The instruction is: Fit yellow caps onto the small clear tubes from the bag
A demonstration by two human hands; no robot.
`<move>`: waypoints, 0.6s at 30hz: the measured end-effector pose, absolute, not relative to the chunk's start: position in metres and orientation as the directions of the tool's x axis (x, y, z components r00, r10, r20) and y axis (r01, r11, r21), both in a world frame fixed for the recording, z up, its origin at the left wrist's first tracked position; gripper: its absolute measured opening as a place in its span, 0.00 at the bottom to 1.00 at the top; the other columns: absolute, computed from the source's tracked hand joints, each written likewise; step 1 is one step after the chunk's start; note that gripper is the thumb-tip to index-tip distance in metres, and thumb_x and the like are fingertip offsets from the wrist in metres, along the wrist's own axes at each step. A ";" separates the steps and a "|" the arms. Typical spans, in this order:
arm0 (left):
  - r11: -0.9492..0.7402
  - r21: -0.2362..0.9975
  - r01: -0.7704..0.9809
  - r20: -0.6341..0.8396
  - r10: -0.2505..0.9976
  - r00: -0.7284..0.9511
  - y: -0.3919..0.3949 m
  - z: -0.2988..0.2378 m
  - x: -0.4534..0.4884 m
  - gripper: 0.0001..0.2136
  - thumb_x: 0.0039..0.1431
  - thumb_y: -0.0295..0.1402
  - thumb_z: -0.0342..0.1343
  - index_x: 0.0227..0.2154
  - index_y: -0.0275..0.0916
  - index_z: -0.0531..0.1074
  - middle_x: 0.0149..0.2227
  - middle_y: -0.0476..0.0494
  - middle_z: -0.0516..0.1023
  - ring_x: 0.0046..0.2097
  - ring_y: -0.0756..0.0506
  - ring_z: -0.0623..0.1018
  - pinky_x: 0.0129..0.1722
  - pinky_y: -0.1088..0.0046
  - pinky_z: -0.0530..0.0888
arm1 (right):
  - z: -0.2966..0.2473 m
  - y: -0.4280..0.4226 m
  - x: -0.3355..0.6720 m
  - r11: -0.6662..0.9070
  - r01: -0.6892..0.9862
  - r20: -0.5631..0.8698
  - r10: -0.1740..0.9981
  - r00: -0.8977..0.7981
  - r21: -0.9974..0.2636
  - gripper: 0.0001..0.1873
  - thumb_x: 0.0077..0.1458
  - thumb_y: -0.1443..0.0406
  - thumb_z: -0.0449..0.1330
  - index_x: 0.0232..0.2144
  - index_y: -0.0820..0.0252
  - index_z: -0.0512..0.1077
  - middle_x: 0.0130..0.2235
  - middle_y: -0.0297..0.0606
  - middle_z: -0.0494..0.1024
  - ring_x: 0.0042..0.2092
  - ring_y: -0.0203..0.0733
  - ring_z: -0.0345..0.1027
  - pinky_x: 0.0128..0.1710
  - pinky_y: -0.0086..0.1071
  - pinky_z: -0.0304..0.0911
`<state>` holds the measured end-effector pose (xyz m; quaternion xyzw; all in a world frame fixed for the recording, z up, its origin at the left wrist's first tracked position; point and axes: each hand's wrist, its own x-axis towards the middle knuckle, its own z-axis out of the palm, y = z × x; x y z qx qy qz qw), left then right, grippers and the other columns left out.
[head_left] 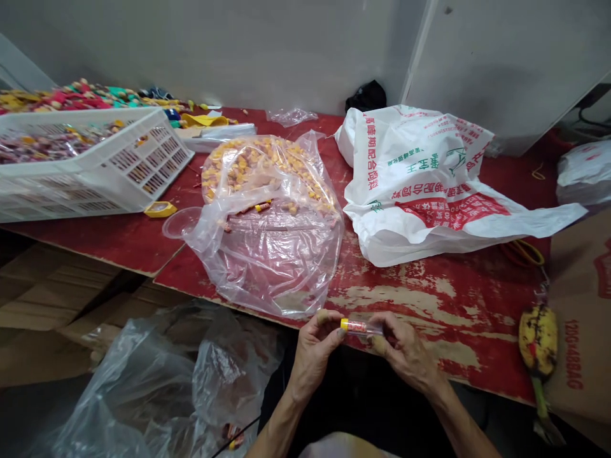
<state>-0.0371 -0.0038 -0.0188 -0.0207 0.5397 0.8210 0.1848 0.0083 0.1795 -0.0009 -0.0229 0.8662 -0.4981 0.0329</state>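
"Tube with the yellow cap: where?"

"Up in front of the body, between both hands, just by the near edge of the red table."

"Left hand?"

"Curled, pinching the capped end."

"Right hand?"

"Curled too, pinching the other end. Both grasping, neither released."

"Step in hand?"

"Tube held level in both hands, with nothing else touched."

"Look of it?"

"Clear plastic, packed with small orange-red bits. Other end: closed or open, impossible to tell."

"Around it?"

"Ahead, a clear bag of yellow-orange sweets. Beyond on the left, a white crate. On the right, a printed white bag. At far right, a banana against a carton. Below on the left, a loose plastic bag."
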 end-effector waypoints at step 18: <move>-0.386 0.884 -0.264 -0.146 0.310 -0.940 -0.006 -0.022 -0.033 0.09 0.48 0.30 0.64 0.34 0.39 0.74 0.32 0.50 0.72 0.33 0.52 0.70 0.35 0.78 0.69 | -0.002 0.171 0.014 0.428 0.070 -0.075 0.006 -0.997 -0.901 0.15 0.58 0.54 0.52 0.42 0.57 0.66 0.34 0.36 0.71 0.35 0.40 0.66 0.32 0.30 0.61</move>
